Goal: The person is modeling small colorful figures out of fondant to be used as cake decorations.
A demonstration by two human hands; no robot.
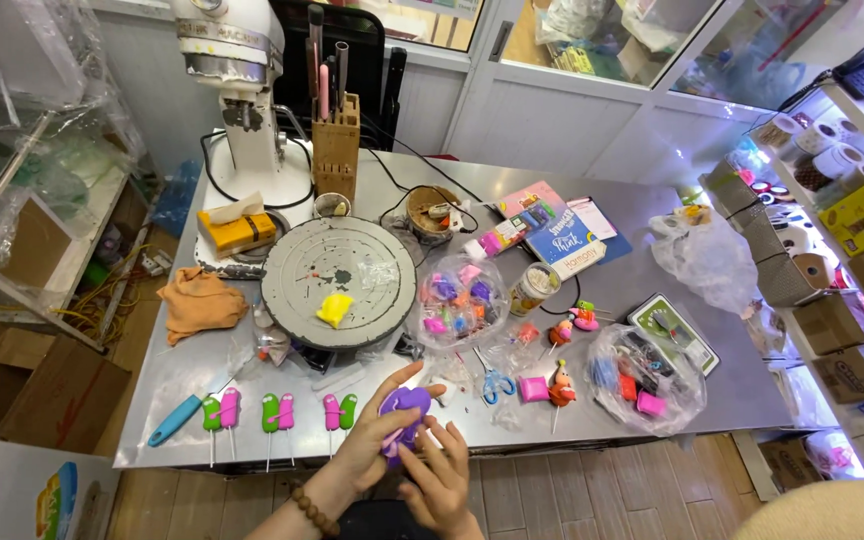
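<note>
Seen from the head camera, a person's left hand (377, 440) and right hand (442, 475) close their fingers together around a lump of purple modelling clay (404, 415), held just off the near edge of a steel table (652, 260). On the table near the hands lie three pink-and-green clay figures on sticks (280, 412), small blue-handled scissors (495, 383) and a pink clay block (533, 388), with a yellow clay piece (333, 309) resting on a round grey turntable (297, 270) farther back.
</note>
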